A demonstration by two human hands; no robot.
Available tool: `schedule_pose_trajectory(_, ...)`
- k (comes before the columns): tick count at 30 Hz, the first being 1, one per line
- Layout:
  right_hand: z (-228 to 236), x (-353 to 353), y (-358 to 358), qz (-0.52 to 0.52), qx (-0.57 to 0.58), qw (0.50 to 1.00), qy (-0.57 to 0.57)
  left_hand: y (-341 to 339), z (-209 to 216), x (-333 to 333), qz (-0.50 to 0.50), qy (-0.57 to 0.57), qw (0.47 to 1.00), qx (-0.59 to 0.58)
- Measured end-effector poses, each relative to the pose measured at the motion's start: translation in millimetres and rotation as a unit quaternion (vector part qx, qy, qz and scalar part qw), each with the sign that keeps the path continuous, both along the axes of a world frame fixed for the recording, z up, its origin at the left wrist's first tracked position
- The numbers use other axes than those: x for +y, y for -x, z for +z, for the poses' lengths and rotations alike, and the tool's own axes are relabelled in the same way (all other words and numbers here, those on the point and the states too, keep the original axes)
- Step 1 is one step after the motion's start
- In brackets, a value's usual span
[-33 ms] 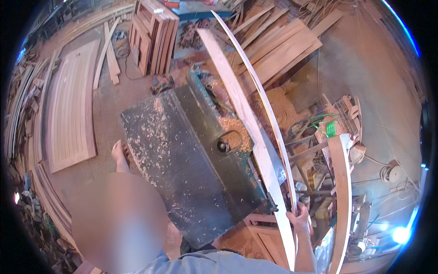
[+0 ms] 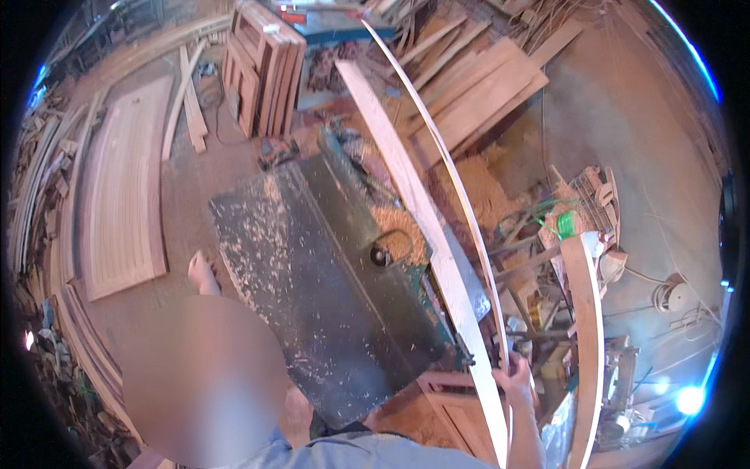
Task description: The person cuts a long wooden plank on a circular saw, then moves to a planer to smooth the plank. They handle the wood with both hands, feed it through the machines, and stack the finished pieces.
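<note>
Woodshop floor [image 2: 203, 180], dusty, offcuts everywhere. Center: dark metal machine table [image 2: 328, 297] w/ sawdust scattered over it, green frame at its far edge, sawdust pile [image 2: 394, 234] heaped by the cutter opening.

Right hand [image 2: 517, 384] at lower right, fingers closed around a thin strip [image 2: 457, 180] of pale wood near its lower end. Strip runs long and narrow from the hand up to the top of frame, looks bowed, though the fisheye prob adds to that. Just beside it on the left, a wider pale plank [image 2: 414, 203] lies along the machine's right edge, from the far side down to the bottom of frame by the hand. Can't tell if the hand also touches the plank, view too tight there.

Left hand: not visible; a blurred patch covers lower left. Bare foot [image 2: 201, 273] on the floor just left of the table.

Around:
- panelled door [image 2: 117, 211] flat on the floor at left
- stack of wood frames [image 2: 262, 66] standing at top, past the table
- loose boards [image 2: 484, 86] piled top right
- another curved-looking board [image 2: 587, 336] upright at right, well apart from the hand
- cluttered bench w/ green item [image 2: 564, 223] right of the machine
</note>
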State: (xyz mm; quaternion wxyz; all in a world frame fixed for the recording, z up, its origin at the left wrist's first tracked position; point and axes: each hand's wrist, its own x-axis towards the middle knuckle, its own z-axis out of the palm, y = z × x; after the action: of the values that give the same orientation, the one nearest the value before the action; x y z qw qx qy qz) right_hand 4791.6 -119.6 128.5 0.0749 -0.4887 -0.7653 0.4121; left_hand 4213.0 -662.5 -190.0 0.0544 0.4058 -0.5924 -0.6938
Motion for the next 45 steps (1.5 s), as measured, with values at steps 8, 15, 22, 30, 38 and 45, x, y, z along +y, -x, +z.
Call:
schedule_pose_trajectory(8, 72.9, -4.6, -66.4, 0.050, 0.019, 0.869, 0.492, -94.7, 158.8, 50.0, -0.053, -0.054, 0.983, 0.169)
schedule_pose_trajectory(15, 13.0, -74.0, -152.3, 0.250, -0.090, 0.958, 0.107, -156.2, 260.8, 249.5, -0.345, -0.091, 0.917, 0.176)
schedule_pose_trajectory(22, 14.0, -107.6, -296.7, 0.250, -0.068, 0.957, 0.132, -247.3, 241.0, 339.7, -0.374, -0.342, 0.857, 0.093)
schedule_pose_trajectory(30, -69.2, -132.8, -443.1, 0.050, -0.161, 0.973, 0.155, -387.5, 228.2, 300.8, -0.322, -0.100, 0.930, 0.147)
schedule_pose_trajectory(38, -107.8, -111.7, -595.2, -0.056, -0.155, 0.967, 0.196, -382.6, 202.1, 301.5, -0.330, 0.236, 0.902, 0.148)
schedule_pose_trajectory(45, -101.3, -75.8, -608.9, -0.178, -0.012, 0.950, 0.257, -417.2, 169.6, 346.2, -0.432, 0.500, 0.725, 0.192)
